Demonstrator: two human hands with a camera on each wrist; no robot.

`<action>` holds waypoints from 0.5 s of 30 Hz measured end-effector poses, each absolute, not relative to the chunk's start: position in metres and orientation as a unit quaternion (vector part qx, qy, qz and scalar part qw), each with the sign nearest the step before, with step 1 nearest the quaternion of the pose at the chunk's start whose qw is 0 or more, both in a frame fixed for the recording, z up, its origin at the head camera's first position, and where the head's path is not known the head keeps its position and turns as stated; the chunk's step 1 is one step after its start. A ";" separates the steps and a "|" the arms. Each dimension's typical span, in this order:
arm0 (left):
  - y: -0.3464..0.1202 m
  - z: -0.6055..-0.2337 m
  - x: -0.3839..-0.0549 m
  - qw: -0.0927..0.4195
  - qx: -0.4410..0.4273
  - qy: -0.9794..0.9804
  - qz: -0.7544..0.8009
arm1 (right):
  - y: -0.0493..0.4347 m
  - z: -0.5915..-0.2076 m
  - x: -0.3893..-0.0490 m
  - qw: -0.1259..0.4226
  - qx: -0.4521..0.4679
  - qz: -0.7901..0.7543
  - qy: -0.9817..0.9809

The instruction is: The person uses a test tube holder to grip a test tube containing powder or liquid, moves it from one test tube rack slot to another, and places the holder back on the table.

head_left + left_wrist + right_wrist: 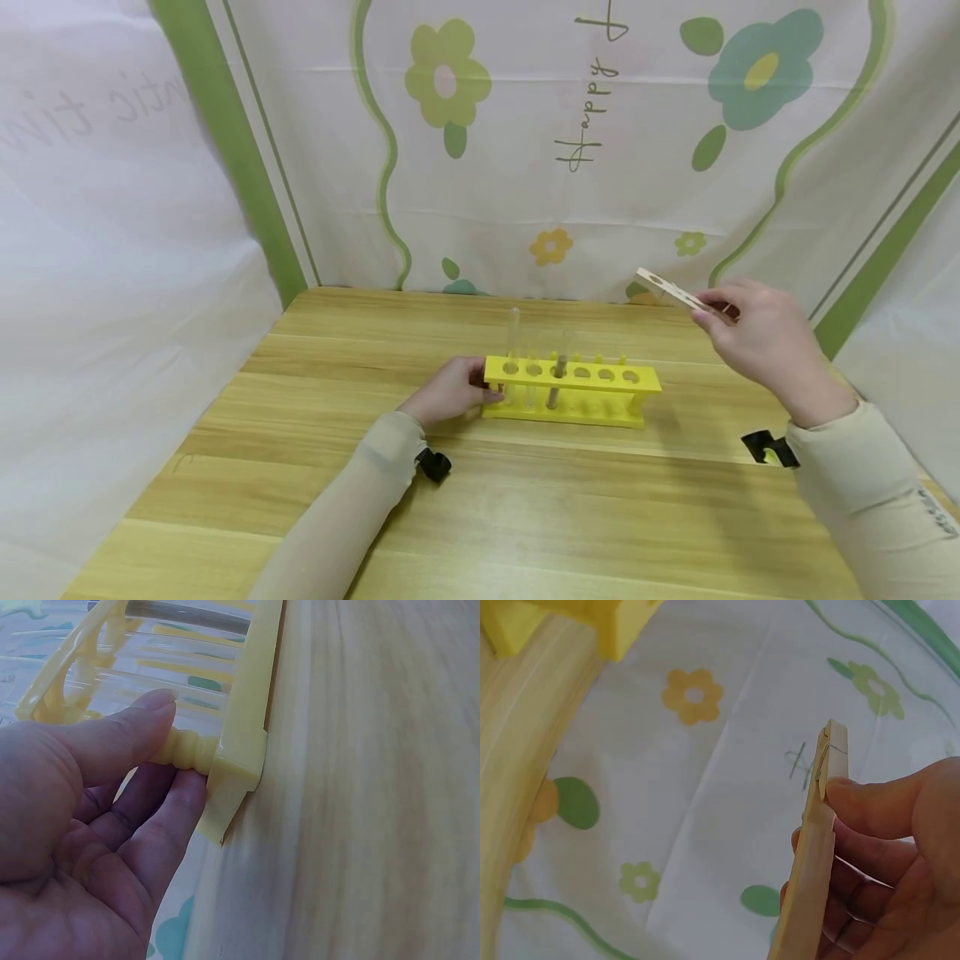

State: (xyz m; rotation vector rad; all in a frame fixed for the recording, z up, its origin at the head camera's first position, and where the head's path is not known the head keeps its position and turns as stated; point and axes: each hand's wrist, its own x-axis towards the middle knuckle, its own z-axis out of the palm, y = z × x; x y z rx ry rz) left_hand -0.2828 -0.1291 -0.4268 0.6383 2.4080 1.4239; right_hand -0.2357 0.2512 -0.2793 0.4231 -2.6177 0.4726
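Note:
A yellow test tube rack (592, 383) stands on the table, with several holes along its top plate. At its left end my left hand (450, 390) pinches the ridged end post (191, 750) between thumb and fingers. Two clear test tubes, the taller-looking one (514, 329) at the far left, stand upright in the first holes. The third hole holds a test tube with dark grey contents (553, 397). Raised to the right of the rack, my right hand (765, 342) grips a wooden test tube holder (671, 288), its free end pointing up and left.
Under the rack is a light wooden table (487, 517). A flower-printed white curtain (510, 183) hangs along the table's back edge, and white cloth (135, 275) hangs at the left side. Black straps with small devices (433, 465) sit at both wrists.

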 end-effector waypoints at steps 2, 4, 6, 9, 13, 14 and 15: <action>-0.129 -0.426 -0.283 0.136 0.220 0.832 0.491 | 0.258 -0.281 -0.238 0.206 0.140 0.171 -0.953; -0.129 -0.426 -0.283 0.136 0.219 0.832 0.491 | 0.265 -0.284 -0.241 0.192 0.129 0.171 -0.958; -0.129 -0.426 -0.282 0.135 0.219 0.833 0.490 | 0.272 -0.288 -0.244 0.181 0.124 0.172 -0.960; -0.129 -0.426 -0.282 0.135 0.218 0.834 0.489 | 0.281 -0.295 -0.249 0.163 0.118 0.174 -0.964; -0.129 -0.426 -0.282 0.136 0.216 0.834 0.490 | 0.293 -0.303 -0.255 0.143 0.108 0.171 -0.969; -0.129 -0.426 -0.282 0.136 0.216 0.834 0.490 | 0.296 -0.306 -0.257 0.135 0.105 0.169 -0.971; -0.129 -0.427 -0.282 0.136 0.216 0.834 0.490 | 0.299 -0.308 -0.259 0.126 0.100 0.167 -0.973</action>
